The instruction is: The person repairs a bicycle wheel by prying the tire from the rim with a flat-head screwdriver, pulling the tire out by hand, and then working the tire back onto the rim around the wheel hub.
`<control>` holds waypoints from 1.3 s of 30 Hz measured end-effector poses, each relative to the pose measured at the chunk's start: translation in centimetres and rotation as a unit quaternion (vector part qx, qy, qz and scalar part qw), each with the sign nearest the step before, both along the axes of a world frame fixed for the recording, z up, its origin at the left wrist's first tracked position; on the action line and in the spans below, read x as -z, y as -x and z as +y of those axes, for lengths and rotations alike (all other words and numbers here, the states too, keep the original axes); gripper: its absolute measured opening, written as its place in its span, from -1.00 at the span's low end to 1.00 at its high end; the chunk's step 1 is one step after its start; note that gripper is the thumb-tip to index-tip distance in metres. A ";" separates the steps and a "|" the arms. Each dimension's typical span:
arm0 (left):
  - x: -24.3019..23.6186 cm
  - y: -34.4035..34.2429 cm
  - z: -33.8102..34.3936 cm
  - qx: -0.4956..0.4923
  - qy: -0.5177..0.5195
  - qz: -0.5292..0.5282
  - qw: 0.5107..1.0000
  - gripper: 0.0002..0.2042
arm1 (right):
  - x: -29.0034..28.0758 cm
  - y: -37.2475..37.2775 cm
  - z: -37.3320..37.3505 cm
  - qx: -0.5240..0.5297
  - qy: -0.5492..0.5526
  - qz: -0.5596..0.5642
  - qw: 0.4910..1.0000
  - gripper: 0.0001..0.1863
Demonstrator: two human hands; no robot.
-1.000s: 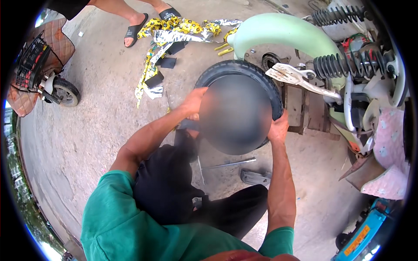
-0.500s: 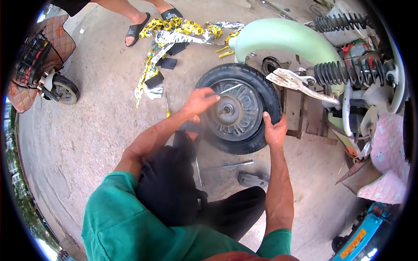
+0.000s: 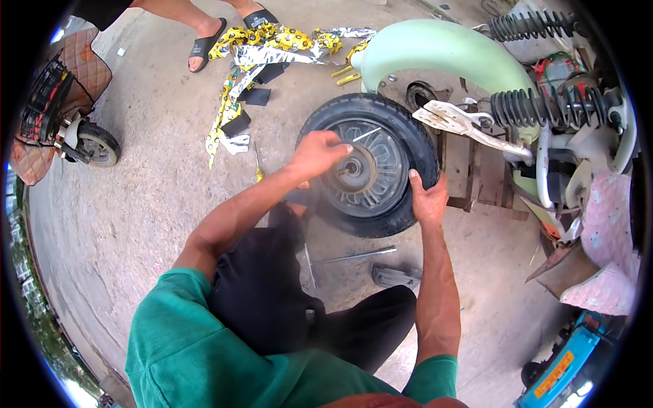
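A wheel (image 3: 391, 183) with a black tyre and a dusty grey metal hub lies tilted in front of me. My right hand (image 3: 428, 196) grips the tyre's right side, thumb on the sidewall and fingers round the tread. Over the left of the hub, my left hand (image 3: 320, 156) is closed, thumb and fingers drawn together. A thin pale rod (image 3: 367, 134) shows just beyond its fingertips, slanting toward the tyre's inner edge; whether the hand holds it I cannot tell. The hub's axle stub sits just below these fingers.
A pale green mudguard (image 3: 435, 51), a shock absorber (image 3: 544, 107) and a white stand (image 3: 462, 122) stand close behind and right. Metal bars (image 3: 357, 255) and a yellow-handled screwdriver (image 3: 259, 173) lie on the ground. Yellow-patterned foil wrap (image 3: 255, 54) lies beside another person's sandalled foot (image 3: 204, 46).
My left hand has shifted a little right across the hub, and less of the pale rod shows. My right hand keeps its grip on the tyre. The whole view has shifted slightly.
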State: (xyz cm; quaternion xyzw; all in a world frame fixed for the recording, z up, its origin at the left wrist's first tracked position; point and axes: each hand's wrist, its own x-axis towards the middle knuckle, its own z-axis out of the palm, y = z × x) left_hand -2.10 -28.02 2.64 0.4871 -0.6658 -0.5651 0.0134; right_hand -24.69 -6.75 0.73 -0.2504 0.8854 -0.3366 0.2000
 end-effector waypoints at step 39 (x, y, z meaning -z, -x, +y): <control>-11.7 5.2 -5.2 0.141 0.056 0.035 0.988 -0.83 | -0.6 0.2 -1.7 0.009 -0.025 0.054 0.998 -0.04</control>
